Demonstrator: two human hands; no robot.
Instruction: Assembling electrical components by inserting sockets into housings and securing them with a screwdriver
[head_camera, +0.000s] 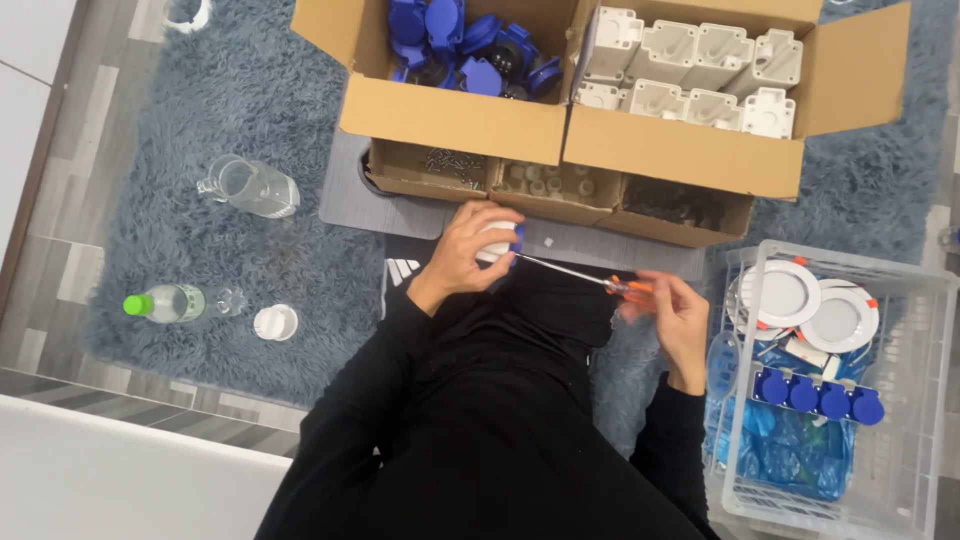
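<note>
My left hand is closed around a white and blue socket part, held over my lap. My right hand grips an orange-handled screwdriver. Its metal shaft runs left and up, and the tip meets the part in my left hand. Both arms wear black sleeves.
A cardboard box ahead holds blue socket covers and white housings; a lower box has small-parts compartments. A clear plastic crate at right holds round white lamps and a blue socket strip. On the rug lie a glass jug, a green-capped bottle and a white cup.
</note>
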